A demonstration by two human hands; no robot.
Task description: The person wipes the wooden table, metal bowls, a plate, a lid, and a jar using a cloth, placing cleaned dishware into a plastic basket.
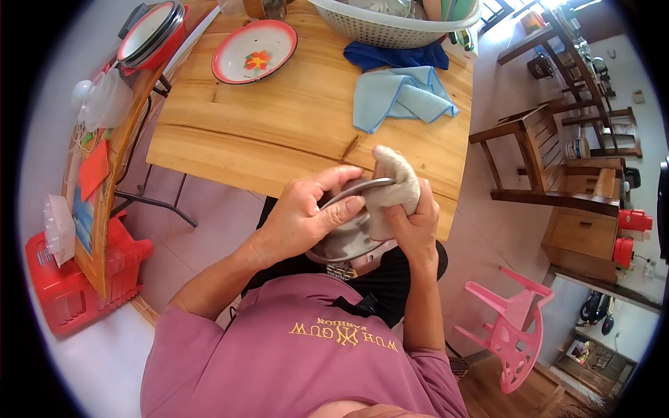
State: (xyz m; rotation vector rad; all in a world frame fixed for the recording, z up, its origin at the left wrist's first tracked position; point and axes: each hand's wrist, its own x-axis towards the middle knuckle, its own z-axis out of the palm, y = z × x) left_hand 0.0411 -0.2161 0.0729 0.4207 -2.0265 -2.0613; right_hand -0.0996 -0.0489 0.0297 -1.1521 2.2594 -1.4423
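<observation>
Just off the tabletop [279, 150], your left hand [298, 217], half-curled, grips the tilted bowl [348, 240], likely steadying it; your right hand [418, 224], closed round the cloth [399, 174], pinches its rim.

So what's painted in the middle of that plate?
The plate has a red-and-yellow flower, seen in the head view.

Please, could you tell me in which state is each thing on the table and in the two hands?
Metal bowl, held, tilted
Cream cloth, bunched, against the bowl
Flowered enamel plate, face up
Light blue cloth, partly spread, creased
Dark blue cloth, crumpled
White colander, loaded
</observation>
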